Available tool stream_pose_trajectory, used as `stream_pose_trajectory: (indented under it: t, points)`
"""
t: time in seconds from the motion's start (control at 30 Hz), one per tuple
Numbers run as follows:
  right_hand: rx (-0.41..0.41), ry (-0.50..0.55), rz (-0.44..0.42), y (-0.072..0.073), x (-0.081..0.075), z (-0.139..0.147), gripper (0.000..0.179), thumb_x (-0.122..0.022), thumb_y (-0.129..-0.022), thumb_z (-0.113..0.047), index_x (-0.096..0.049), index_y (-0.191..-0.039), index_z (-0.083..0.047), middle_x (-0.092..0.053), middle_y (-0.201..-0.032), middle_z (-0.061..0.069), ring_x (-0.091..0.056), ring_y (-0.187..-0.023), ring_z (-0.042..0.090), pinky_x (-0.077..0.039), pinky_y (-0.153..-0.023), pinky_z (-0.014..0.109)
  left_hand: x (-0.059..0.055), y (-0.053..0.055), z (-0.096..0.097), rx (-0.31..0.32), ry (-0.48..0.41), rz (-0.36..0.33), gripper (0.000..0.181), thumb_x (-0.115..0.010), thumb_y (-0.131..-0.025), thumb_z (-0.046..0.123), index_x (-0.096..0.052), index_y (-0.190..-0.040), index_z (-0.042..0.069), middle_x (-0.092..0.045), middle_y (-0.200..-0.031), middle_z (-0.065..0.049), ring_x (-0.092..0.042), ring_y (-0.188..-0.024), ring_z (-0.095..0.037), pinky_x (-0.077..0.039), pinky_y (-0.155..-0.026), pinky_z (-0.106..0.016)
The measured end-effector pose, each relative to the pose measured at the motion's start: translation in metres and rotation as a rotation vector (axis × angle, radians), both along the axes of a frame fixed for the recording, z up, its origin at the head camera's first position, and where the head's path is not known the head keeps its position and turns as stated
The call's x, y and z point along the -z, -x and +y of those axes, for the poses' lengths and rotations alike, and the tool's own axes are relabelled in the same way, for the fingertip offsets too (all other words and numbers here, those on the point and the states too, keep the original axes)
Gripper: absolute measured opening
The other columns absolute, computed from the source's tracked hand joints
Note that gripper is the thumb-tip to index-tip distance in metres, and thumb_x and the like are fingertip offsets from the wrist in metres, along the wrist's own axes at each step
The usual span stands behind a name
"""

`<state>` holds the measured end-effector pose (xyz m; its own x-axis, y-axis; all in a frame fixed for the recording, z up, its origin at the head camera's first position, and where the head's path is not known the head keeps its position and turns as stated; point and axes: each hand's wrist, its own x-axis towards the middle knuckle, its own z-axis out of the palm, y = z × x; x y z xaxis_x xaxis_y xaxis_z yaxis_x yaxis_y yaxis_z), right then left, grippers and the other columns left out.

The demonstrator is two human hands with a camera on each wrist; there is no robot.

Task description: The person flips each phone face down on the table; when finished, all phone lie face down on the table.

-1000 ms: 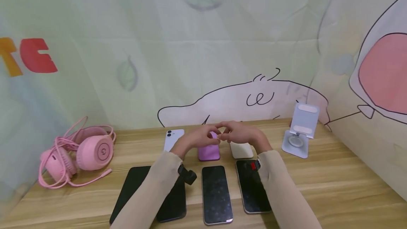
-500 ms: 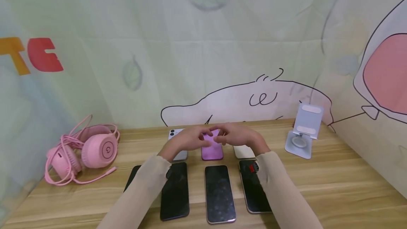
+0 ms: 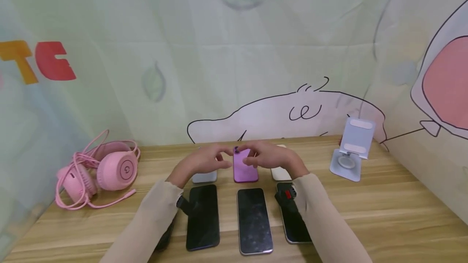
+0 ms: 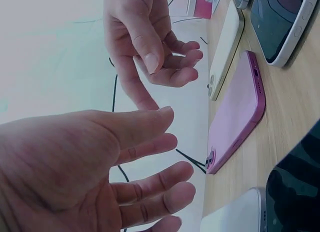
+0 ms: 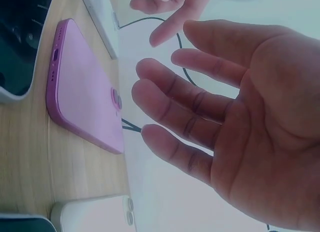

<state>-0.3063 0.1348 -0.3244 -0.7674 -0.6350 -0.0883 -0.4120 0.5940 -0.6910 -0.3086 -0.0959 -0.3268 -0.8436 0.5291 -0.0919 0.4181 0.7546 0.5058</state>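
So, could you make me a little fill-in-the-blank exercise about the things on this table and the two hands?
1. The headphones are coloured ____.
2. In the head view, the pale blue stand is far to the ____ of the headphones.
3. The purple phone lies with its camera side facing ____.
4. The left hand and the right hand are both holding ____.

Missing words: pink; right; up; nothing.

Cartoon-printed cloth walls [image 3: 183, 72] behind a wood-grain table [image 3: 387, 202] suggest a makeshift booth.

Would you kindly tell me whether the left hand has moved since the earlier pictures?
Yes, in the head view the left hand has moved left relative to the purple phone.
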Motion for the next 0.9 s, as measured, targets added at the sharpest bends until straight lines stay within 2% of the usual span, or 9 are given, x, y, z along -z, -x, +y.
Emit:
stream_pose_trajectory:
  t: [0.17,0.4,0.67,0.9]
  points:
    - [-0.042,0.0,0.005,0.0,0.003,-0.004,0.046,-0.059,-0.101,-0.015,-0.05,-0.145,-0.008,-0.064,-0.119,0.016,-0.063,-0.091,0.031,-0.053,-0.079,0.05,0.0,-0.004,-0.008,-0.006,0.009,0.013,0.04,-0.068,-0.096,0.026,-0.062,-0.132,0.009,-0.064,-0.124,-0.014,-0.063,-0.105,-0.027,-0.054,-0.085,-0.044]
    - [-0.044,-0.016,0.014,-0.003,0.002,-0.009,0.046,-0.06,-0.1,-0.016,-0.05,-0.145,-0.01,-0.066,-0.116,0.012,-0.065,-0.092,0.027,-0.055,-0.081,0.045,-0.002,-0.01,-0.017,-0.015,0.045,0.037,0.04,-0.069,-0.095,0.027,-0.063,-0.131,0.011,-0.066,-0.116,-0.011,-0.063,-0.101,-0.025,-0.054,-0.085,-0.043]
    - [-0.056,-0.057,0.049,-0.006,0.005,-0.019,0.045,-0.061,-0.1,-0.019,-0.053,-0.143,-0.011,-0.067,-0.107,0.006,-0.065,-0.088,0.021,-0.054,-0.077,0.035,-0.004,-0.019,-0.028,-0.019,0.045,0.019,0.04,-0.069,-0.095,0.025,-0.062,-0.131,0.009,-0.067,-0.113,-0.011,-0.064,-0.099,-0.025,-0.055,-0.085,-0.044]
    - [-0.079,-0.095,0.097,-0.011,0.0,-0.028,0.044,-0.061,-0.1,-0.018,-0.053,-0.143,-0.011,-0.065,-0.096,-0.001,-0.062,-0.083,0.015,-0.053,-0.076,0.031,-0.009,-0.021,-0.036,-0.027,0.055,0.008,0.041,-0.069,-0.096,0.024,-0.062,-0.132,0.009,-0.067,-0.11,-0.013,-0.063,-0.097,-0.025,-0.056,-0.082,-0.041]
